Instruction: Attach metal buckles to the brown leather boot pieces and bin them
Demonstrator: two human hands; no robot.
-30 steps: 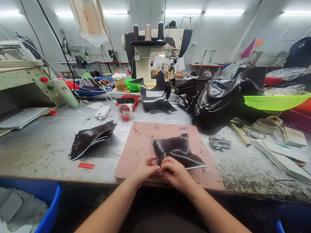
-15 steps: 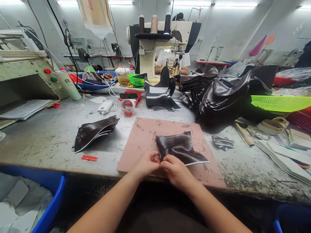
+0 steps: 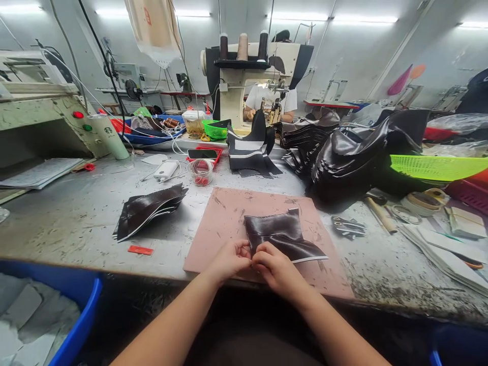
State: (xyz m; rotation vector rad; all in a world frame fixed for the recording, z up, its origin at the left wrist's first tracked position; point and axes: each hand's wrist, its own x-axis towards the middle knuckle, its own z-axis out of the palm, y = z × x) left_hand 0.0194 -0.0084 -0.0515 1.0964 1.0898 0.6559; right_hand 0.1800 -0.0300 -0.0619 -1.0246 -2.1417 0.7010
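A dark brown leather piece (image 3: 282,229) with a white lower edge lies on the pink board (image 3: 224,213). At its near left corner my left hand (image 3: 233,260) pinches the edge, fingers curled. Right beside it, my right hand (image 3: 273,267) is closed on the same corner, thumb and fingertips close to the left ones. The fingers hide the corner itself. To the left rests a small stack of similar leather pieces (image 3: 150,211) with white edges, and a red strip (image 3: 140,250) lies just in front of that stack.
A large pile of dark leather (image 3: 343,168) stands at the right back. Behind the board are black-and-white pieces (image 3: 249,157), a coil of cord (image 3: 201,172) and a sewing machine (image 3: 232,91), with a person (image 3: 290,99) beyond it. A blue bin (image 3: 86,315) sits below left.
My view has tilted and shifted slightly. Both hands keep hold of the leather corner, with the right-hand fingers moved only a little.
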